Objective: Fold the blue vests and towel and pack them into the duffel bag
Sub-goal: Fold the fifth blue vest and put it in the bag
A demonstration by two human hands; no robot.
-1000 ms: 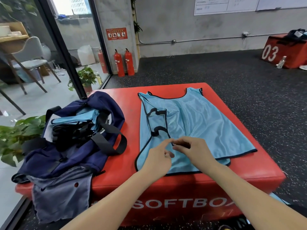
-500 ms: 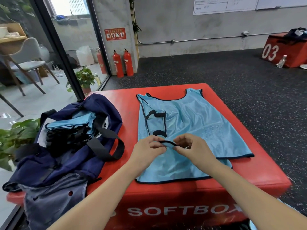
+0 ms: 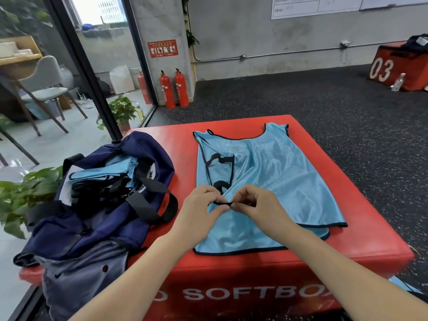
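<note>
A light blue mesh vest (image 3: 273, 179) with black trim lies flat on the red soft box (image 3: 361, 242), neck away from me. Its left side is folded inward, showing black elastic straps. My left hand (image 3: 201, 209) and my right hand (image 3: 257, 207) meet over the vest's lower left part, each pinching one end of a short black strap (image 3: 221, 203) between thumb and fingers. The navy duffel bag (image 3: 92, 218) sits open at the box's left, with several folded blue vests (image 3: 102, 179) stacked inside. A grey towel (image 3: 78, 281) hangs over the box's front left corner.
Potted plants (image 3: 25, 195) stand left of the box beside a glass wall. Two red fire extinguishers (image 3: 174, 89) stand by the far wall. Another red box marked 03 (image 3: 393, 68) sits at the far right on dark rubber flooring.
Both hands have stayed together over the vest's lower left. They have lifted a black strap slightly and now hold it stretched between their fingertips.
</note>
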